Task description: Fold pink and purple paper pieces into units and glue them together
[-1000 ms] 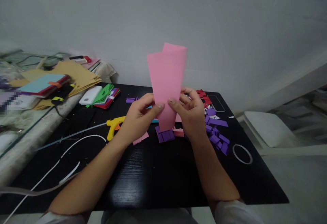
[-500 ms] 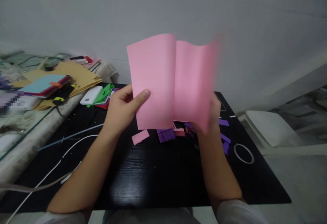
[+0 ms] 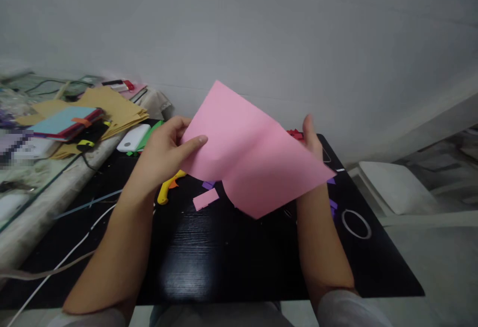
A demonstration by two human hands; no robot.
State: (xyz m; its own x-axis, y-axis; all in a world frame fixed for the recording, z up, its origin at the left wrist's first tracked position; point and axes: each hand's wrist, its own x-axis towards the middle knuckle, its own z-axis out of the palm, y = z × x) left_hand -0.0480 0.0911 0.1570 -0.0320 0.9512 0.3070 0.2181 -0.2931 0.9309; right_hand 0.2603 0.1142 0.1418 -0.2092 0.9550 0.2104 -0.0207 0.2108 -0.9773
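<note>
A sheet of pink paper (image 3: 254, 153) with a soft crease across its middle is held up above the black table, tilted with one corner pointing right. My left hand (image 3: 170, 148) pinches its left edge, thumb on the near face. Behind the paper's right part stands my right hand (image 3: 313, 138), thumb stretched upward; the sheet hides most of its other fingers, and no grip on the paper shows. Below lies a small pink paper piece (image 3: 206, 199), with a purple piece (image 3: 208, 184) beside it. A yellow-handled tool (image 3: 164, 192) rests near my left wrist.
On the black table (image 3: 224, 262), a ring-shaped item (image 3: 356, 224) lies at right, purple pieces (image 3: 332, 205) beside my right forearm. Red pieces (image 3: 295, 134) show at the back. To the left are a white cable (image 3: 74, 247), brown envelopes (image 3: 112, 110) and a notebook (image 3: 63, 123).
The pink paper has gone from upright and folded in two to lower, opened out and tilted rightward. My right hand no longer visibly grips its right side. The yellow-handled tool has come into view.
</note>
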